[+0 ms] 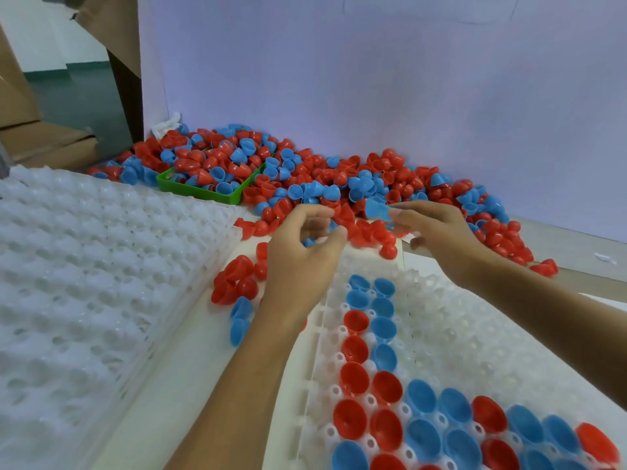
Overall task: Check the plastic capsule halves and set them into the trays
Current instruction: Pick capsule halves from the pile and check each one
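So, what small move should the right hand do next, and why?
Probably carry the blue capsule half pinched in the right hand back to the near tray and seat it in an empty pocket: it is already lifted at the pile, and many pockets are unfilled.

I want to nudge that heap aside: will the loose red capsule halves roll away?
Probably. The red capsule halves are rounded, smooth domes, so they likely roll or skid on the table. They look thin and light, so the heap may scatter easily.
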